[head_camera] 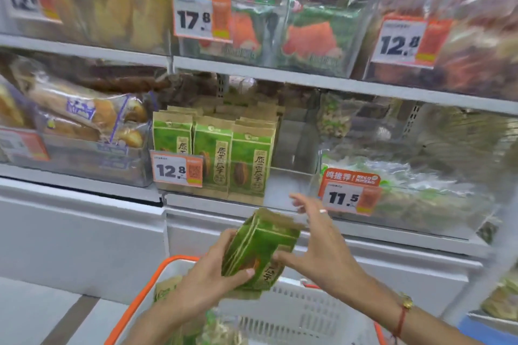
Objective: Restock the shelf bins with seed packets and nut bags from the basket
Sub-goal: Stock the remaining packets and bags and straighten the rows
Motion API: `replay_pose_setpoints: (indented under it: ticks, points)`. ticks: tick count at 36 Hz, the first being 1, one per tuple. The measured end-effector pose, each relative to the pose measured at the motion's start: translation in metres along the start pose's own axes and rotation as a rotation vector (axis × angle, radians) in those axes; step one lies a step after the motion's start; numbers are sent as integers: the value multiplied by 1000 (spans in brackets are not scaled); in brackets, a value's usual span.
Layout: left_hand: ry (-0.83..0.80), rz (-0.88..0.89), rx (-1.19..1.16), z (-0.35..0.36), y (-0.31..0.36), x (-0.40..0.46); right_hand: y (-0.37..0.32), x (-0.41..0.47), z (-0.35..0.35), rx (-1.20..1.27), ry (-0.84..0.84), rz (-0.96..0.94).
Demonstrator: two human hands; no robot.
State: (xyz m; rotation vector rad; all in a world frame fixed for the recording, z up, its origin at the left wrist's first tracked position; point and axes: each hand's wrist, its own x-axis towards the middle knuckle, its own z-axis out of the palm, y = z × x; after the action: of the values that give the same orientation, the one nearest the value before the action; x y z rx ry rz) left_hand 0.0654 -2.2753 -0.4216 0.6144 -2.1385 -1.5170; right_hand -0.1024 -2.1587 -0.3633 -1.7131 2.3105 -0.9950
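My left hand grips a stack of green and tan seed packets, tilted, above the basket. My right hand has its fingers spread; the thumb touches the stack's right lower edge. Straight ahead, a clear shelf bin holds three rows of the same green seed packets on its left side, while its right part has an open gap. More packets lie in the basket under my left wrist.
Price tags read 12.8 and 11.5 on the bin fronts. Bagged bread fills the left bin, clear nut bags the right bin. An upper shelf carries more bagged snacks. A white cabinet face runs below the shelf.
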Motion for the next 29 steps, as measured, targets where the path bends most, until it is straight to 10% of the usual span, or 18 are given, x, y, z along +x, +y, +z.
replay_pose_setpoints:
  ticks: [5, 13, 19, 29]
  points:
    - [11, 235, 177, -6, 40, 17, -15, 13, -42, -308, 56, -418]
    - [213, 562, 414, -25, 92, 49, -37, 28, -87, -442, 357, -577]
    - [340, 535, 827, -66, 103, 87, -23, 34, -103, -552, 676, -612]
    - [223, 438, 1188, -69, 101, 156, -9, 80, -92, -799, 622, -546]
